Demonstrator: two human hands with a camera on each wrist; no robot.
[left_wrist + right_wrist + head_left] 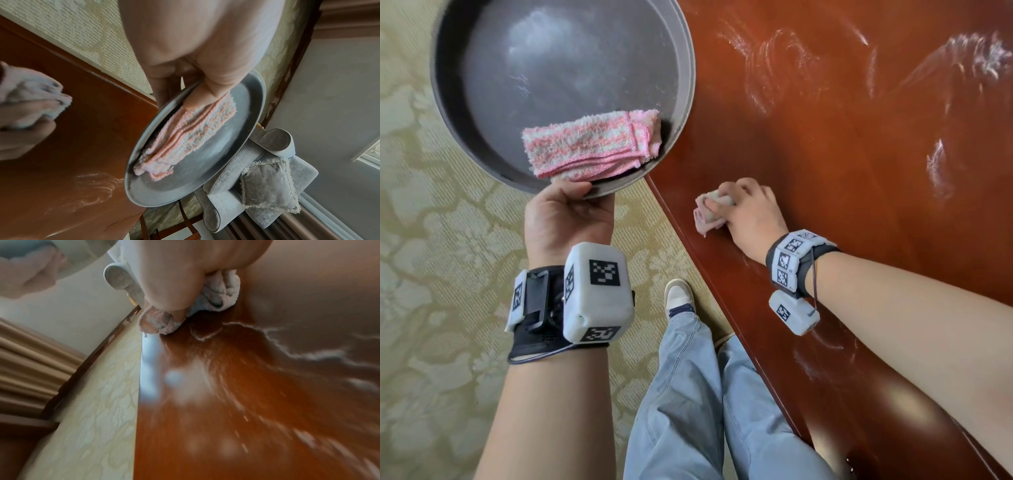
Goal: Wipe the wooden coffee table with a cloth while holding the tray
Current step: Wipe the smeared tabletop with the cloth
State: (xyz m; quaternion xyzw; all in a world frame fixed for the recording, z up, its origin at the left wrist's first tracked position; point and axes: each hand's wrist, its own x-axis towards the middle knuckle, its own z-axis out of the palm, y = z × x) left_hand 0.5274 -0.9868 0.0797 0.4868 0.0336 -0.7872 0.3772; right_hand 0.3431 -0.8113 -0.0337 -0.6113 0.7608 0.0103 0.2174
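My left hand (pixel 571 212) grips the near rim of a round grey tray (pixel 558 68), held in the air beside the table with the thumb on top. In the left wrist view the thumb presses a folded pink-and-white towel (pixel 191 129) against the tray (pixel 232 146); the same towel (pixel 595 144) lies at the tray's near edge. My right hand (pixel 746 212) clutches a crumpled pale pink cloth (pixel 709 214) and presses it on the glossy reddish wooden coffee table (pixel 825 137) close to its left edge. The right wrist view shows the cloth (pixel 218 293) bunched under the fingers.
Whitish wet smears (pixel 784 68) streak the tabletop at the far side and right. A patterned beige carpet (pixel 431 240) lies left of the table. My jeans and a shoe (pixel 678 294) stand by the table edge. A grey armchair with a cushion (pixel 267 183) stands beyond the tray.
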